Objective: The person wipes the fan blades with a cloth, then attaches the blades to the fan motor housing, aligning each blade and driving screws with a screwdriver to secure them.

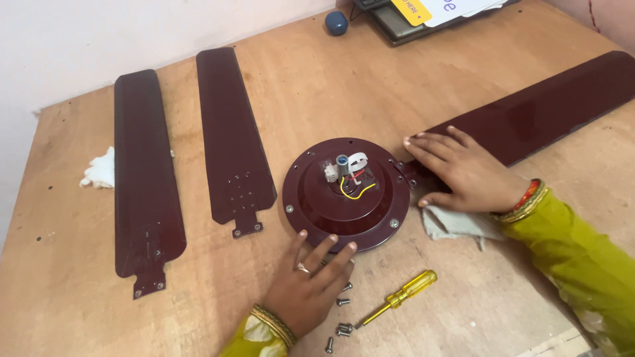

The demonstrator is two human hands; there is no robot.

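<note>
Wooden table [423, 79]: maroon fan motor housing [345, 193], wires exposed at its centre. Left hand [305, 285], fingers spread, rests at the housing's near rim. Right hand [463, 168] lies flat on the attached blade [549, 106], a grey cloth [456, 225] beneath the palm. Two detached blades [145, 178] [233, 135] lie to the left. Yellow screwdriver [400, 297] and loose screws [340, 317] near the left hand.

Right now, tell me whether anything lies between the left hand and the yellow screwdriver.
Nothing blocks it. The left hand rests against the motor housing, and the screwdriver lies just to its right on the table. Only loose screws are scattered on the table between them, low and flat.
</note>
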